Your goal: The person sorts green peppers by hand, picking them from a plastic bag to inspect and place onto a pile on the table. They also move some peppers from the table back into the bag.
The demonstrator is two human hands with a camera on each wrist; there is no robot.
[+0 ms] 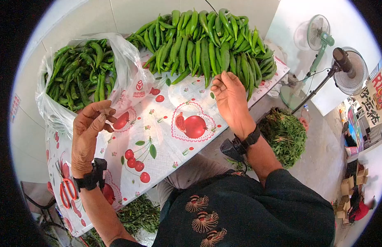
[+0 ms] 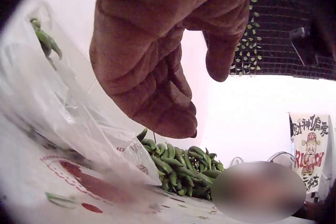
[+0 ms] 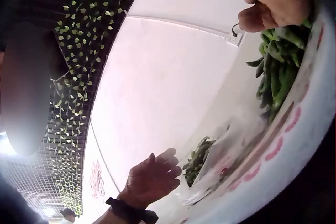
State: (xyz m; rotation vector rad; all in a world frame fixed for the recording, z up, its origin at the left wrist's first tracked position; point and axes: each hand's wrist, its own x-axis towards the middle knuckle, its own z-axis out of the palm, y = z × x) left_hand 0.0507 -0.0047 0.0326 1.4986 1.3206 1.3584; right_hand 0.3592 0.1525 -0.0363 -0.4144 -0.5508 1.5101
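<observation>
My left hand [image 1: 90,127] hovers at the near edge of a clear plastic bag [image 1: 129,53] filled with green chili peppers [image 1: 82,78]. Its fingers bend loosely, and the left wrist view shows a gap between thumb and fingers [image 2: 173,121] with nothing in it. Over the table, just in front of a large heap of long green peppers [image 1: 203,53], is my right hand [image 1: 232,101]. Its fingers [image 1: 226,80] are relaxed and bent, with no pepper in them. The heap lies in rows with most peppers side by side.
Orange-handled scissors [image 1: 68,192] lie at the left of the table, on a fruit-print tablecloth [image 1: 166,142]. Leafy green stalks [image 1: 283,138] are piled on the floor to the right. Two fans [image 1: 351,70] stand beyond the table's right end.
</observation>
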